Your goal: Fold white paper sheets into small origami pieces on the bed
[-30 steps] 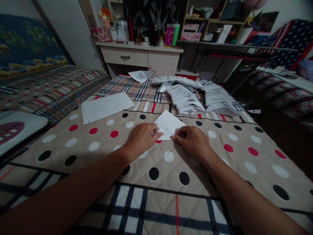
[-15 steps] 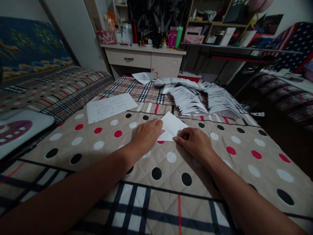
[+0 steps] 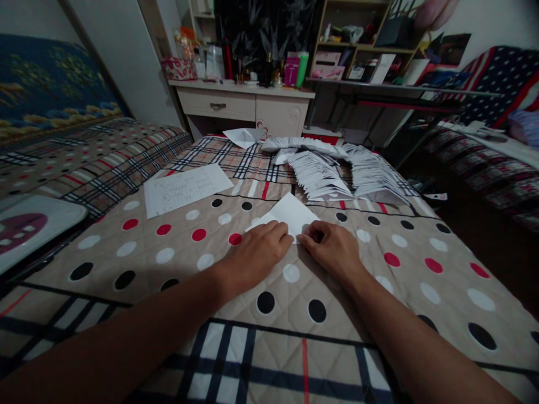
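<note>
A folded white sheet of paper (image 3: 290, 209) lies on the bedspread with one corner pointing away from me. My left hand (image 3: 267, 247) presses on its near left part, fingers curled and held together. The thumb and bent fingers of my right hand (image 3: 332, 244) pinch its near right edge. Only a small gap separates the two hands, and they cover the sheet's lower edges. Beyond it stand fanned stacks of folded papers (image 3: 322, 177). To the left rests a flat sheet with handwriting (image 3: 187, 189).
The dotted and checked bedspread (image 3: 236, 359) spreads beneath everything. A folded white paper (image 3: 244, 136) lies at its far edge. A white board-like object (image 3: 50, 224) sits at the left. Behind the bed are a white dresser (image 3: 236, 104) and a shelf unit (image 3: 357, 47).
My left hand has slid right and toward me along the paper's near edge, closer to my right hand. My right hand keeps its pinch. The view has shifted slightly.
</note>
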`<act>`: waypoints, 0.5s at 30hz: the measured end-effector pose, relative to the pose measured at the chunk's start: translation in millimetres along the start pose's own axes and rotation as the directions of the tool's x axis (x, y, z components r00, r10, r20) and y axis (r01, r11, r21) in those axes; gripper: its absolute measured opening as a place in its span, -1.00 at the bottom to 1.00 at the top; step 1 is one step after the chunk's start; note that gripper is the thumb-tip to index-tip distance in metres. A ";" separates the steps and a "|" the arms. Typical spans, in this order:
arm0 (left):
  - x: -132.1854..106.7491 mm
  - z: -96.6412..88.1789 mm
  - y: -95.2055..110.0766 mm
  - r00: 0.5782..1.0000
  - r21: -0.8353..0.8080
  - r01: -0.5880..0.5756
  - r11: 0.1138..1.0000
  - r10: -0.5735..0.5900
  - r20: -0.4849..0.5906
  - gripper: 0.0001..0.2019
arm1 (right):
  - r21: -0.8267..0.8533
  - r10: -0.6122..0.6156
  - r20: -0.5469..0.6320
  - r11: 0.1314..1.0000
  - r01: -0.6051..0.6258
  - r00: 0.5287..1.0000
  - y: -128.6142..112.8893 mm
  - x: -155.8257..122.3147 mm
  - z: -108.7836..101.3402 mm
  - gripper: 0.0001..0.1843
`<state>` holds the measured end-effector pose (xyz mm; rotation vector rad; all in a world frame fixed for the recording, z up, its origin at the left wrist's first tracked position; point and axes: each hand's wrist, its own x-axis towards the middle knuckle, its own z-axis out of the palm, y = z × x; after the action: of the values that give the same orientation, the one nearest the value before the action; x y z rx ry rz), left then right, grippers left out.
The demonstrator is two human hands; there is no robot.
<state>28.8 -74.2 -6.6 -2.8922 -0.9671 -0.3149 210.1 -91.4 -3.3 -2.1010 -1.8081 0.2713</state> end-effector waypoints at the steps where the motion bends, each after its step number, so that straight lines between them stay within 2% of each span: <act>1: 0.2 -1.1 -1.1 1.000 0.007 0.001 1.000 -0.001 0.003 -0.79 | 0.024 0.005 -0.005 1.000 -0.005 1.000 1.3 -0.3 0.7 -0.82; 3: 0.6 -1.8 -6.2 1.000 0.021 0.005 1.000 -0.005 0.002 -0.80 | 0.121 0.012 -0.026 0.993 -0.009 1.000 5.3 -0.5 2.8 -0.91; 5: 0.7 -0.4 -15.0 1.000 0.023 0.015 1.000 -0.015 -0.015 -0.83 | 0.255 -0.001 -0.085 0.967 0.022 0.996 10.5 -0.1 6.0 -0.83; 9: -0.8 5.0 -33.6 0.997 -0.031 0.035 0.999 -0.037 -0.067 -0.83 | 0.429 -0.169 -0.225 0.867 0.253 0.960 17.9 1.6 12.8 -0.64; 11: -2.0 6.7 -37.6 0.995 -0.063 0.031 0.998 -0.036 -0.088 -0.83 | 0.464 -0.251 -0.228 0.822 0.332 0.941 19.0 2.2 15.0 -0.57; 15: -4.1 7.4 -34.1 0.991 -0.090 0.015 0.996 -0.027 -0.134 -0.85 | 0.497 -0.293 -0.207 0.790 0.358 0.934 19.7 3.5 16.5 -0.46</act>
<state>6.3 -48.4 -14.5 -2.8952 -0.9857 -0.5606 222.6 -88.1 -25.8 -1.3704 -1.7362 0.4770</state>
